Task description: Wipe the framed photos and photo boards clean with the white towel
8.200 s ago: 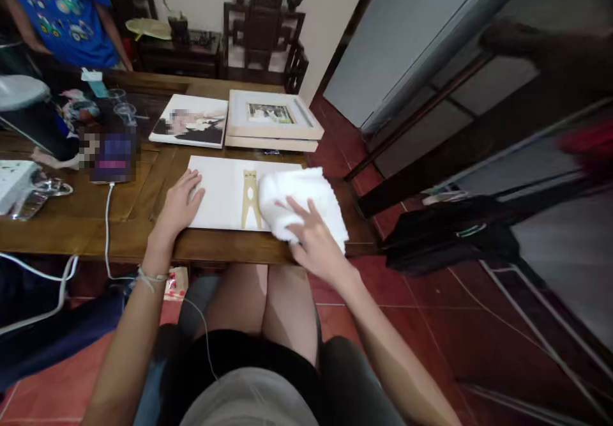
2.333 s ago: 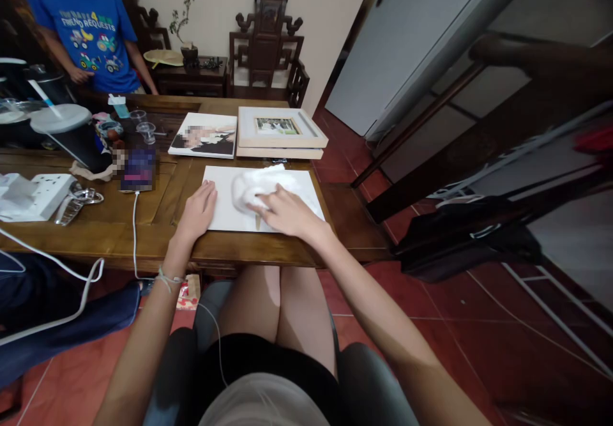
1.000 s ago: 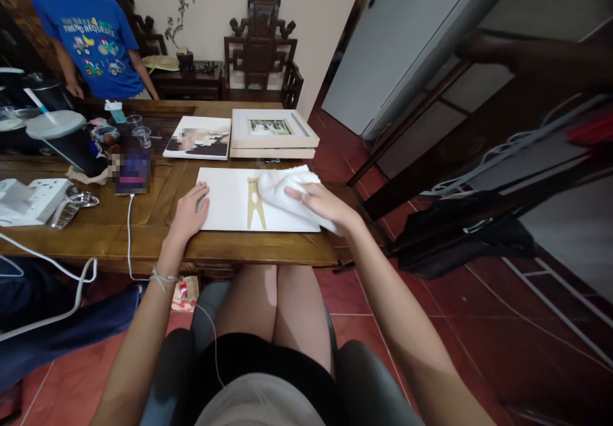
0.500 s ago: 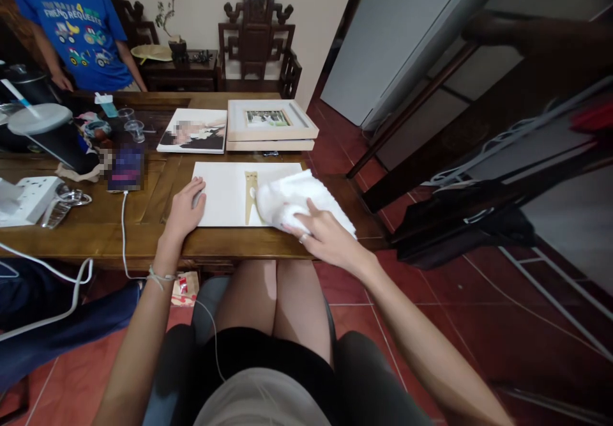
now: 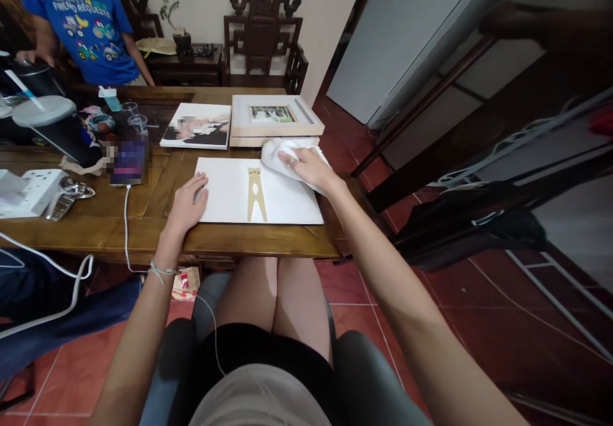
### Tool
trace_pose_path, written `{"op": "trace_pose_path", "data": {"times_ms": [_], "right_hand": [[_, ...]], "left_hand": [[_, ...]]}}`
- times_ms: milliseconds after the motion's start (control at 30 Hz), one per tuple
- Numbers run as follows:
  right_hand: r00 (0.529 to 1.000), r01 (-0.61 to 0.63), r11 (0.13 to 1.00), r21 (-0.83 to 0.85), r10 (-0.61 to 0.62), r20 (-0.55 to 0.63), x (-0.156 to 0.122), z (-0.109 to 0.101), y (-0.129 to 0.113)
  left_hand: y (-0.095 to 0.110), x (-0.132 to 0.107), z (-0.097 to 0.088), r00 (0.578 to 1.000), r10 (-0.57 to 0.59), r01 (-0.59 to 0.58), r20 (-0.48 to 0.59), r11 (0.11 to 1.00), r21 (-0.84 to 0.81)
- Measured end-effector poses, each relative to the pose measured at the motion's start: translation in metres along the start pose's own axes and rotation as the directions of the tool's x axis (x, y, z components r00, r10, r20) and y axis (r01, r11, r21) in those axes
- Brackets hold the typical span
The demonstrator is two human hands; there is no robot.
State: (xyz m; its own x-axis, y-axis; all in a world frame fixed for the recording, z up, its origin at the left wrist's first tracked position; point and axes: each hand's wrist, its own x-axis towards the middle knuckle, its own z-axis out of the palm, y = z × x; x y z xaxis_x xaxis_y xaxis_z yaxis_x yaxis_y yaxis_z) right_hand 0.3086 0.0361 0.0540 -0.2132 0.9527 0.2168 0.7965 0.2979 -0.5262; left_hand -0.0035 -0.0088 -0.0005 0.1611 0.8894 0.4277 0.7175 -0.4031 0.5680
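Observation:
A flat white panel lies at the front edge of the wooden table. In its middle is a tan, cat-headed shape with an oval hole and two legs; I cannot tell whether it is a fitting or a print. My left hand lies with fingers outstretched on the panel's left edge. My right hand, a ring on one finger, grips a white cloth over the panel's far right corner. The cloth covers that corner.
Beyond the panel lie a photo print and stacked frames. On the left are a phone on a white cable, a power strip and a lidded black cup. A person in a blue shirt stands across the table.
My right hand has moved the white cloth away from me, from the panel's near right part to its far right corner, uncovering the tan shape. My left hand stays on the left edge.

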Motion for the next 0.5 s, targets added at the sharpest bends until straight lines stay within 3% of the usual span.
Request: {"op": "trace_pose_path", "data": {"times_ms": [100, 200, 367, 500], "right_hand": [[1.000, 0.004, 0.998, -0.065, -0.004, 0.003, -0.004, 0.010, -0.008], [0.996, 0.078, 0.993, -0.094, -0.074, 0.044, -0.039, 0.010, -0.022], [0.964, 0.176, 0.983, -0.051, -0.161, 0.212, -0.125, -0.014, -0.050], [0.935, 0.185, 0.981, 0.059, -0.194, 0.298, -0.150, -0.033, -0.053]], "left_hand": [[0.001, -0.001, 0.000, 1.000, -0.004, 0.004, 0.005, 1.000, -0.006], [0.002, -0.001, 0.000, 1.000, -0.003, 0.003, 0.013, 1.000, -0.007], [0.001, -0.001, 0.001, 1.000, -0.005, 0.005, 0.013, 1.000, 0.002], [-0.001, -0.001, 0.003, 1.000, 0.000, 0.000, 0.010, 1.000, -0.008]]}}
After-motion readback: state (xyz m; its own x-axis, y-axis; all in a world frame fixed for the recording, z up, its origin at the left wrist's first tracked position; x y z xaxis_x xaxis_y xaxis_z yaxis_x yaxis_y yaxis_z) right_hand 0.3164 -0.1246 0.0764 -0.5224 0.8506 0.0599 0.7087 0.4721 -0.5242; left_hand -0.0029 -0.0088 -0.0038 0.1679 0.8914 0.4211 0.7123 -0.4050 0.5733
